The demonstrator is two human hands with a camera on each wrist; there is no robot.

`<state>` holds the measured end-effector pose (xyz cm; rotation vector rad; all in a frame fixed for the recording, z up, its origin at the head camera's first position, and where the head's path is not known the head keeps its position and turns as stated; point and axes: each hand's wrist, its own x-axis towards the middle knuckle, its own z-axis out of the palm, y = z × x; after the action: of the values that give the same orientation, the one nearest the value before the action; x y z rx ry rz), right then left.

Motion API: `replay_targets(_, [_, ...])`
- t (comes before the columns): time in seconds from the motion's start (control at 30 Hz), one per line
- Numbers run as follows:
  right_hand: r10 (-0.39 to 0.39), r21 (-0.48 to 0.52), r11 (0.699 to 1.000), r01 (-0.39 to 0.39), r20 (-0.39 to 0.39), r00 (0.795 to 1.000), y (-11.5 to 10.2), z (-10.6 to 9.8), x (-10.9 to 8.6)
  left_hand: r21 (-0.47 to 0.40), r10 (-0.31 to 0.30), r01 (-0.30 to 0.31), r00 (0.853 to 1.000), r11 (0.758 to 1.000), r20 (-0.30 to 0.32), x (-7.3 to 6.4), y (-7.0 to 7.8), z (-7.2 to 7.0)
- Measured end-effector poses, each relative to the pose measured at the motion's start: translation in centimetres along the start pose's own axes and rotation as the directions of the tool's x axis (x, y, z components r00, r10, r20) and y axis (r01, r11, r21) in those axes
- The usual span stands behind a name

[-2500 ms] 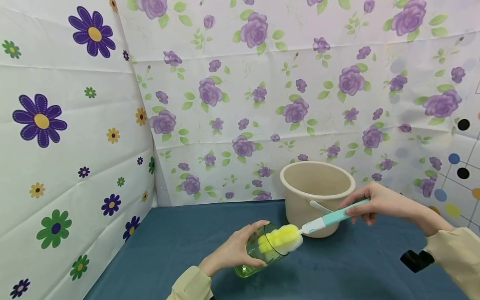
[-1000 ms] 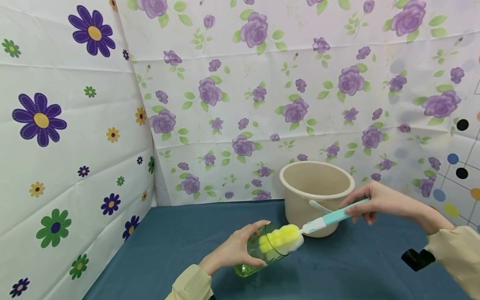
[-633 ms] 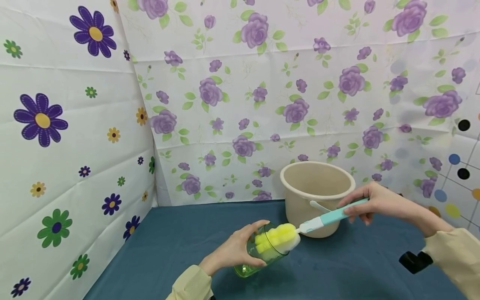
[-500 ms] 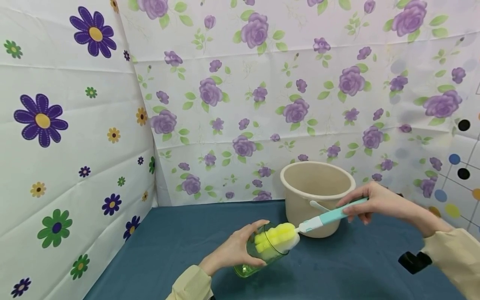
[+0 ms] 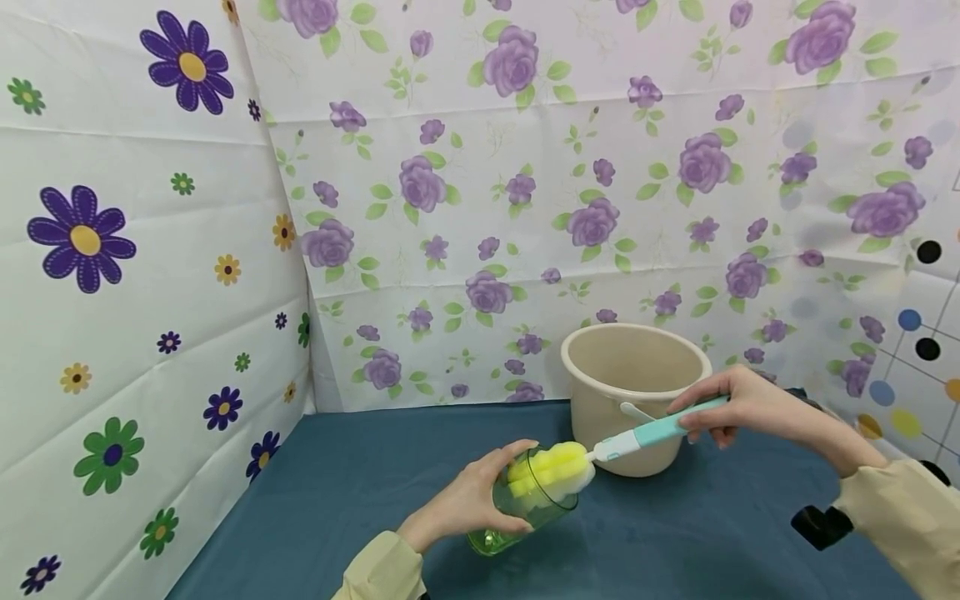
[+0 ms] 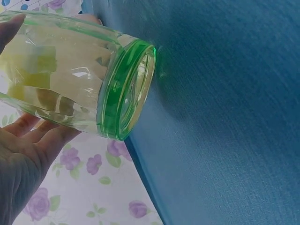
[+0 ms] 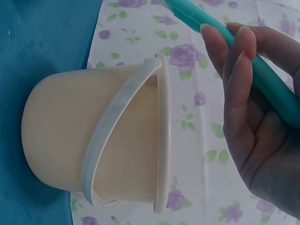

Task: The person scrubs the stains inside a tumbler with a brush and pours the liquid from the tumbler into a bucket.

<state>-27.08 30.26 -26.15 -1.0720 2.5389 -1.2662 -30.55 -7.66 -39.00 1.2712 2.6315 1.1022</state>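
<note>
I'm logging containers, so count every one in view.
2: the cup, tilted in the left hand, with the brush partly inside it, and the bucket, upright on the table beyond the cup. Any behind the bucket would be hidden.

Bright, even light fills the head view, leaving the floral backdrop (image 5: 487, 217) pale with a faint pinkish tinge toward the upper right, and only weak, soft-edged shadows darken the tabletop (image 5: 337, 492) below the green cup (image 5: 536, 510). The left wrist view is dimmer and hazy, its contrast flat, with small white glints on the cup's clear wall and a brighter green gleam along its base. Equally muted, the right wrist view leaves the right hand (image 7: 262, 136) shaded against the paler backdrop, while a diffuse shadow edges the bucket (image 7: 75, 126).
</note>
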Motion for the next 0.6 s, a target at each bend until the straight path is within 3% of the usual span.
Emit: replay_targets(0.6, [0.019, -0.018, 1.0, -0.018, 0.043, 0.999, -0.47, 0.47, 0.38, 0.003, 0.008, -0.008, 1.0, 1.0, 0.017, 0.24, 0.19, 0.15])
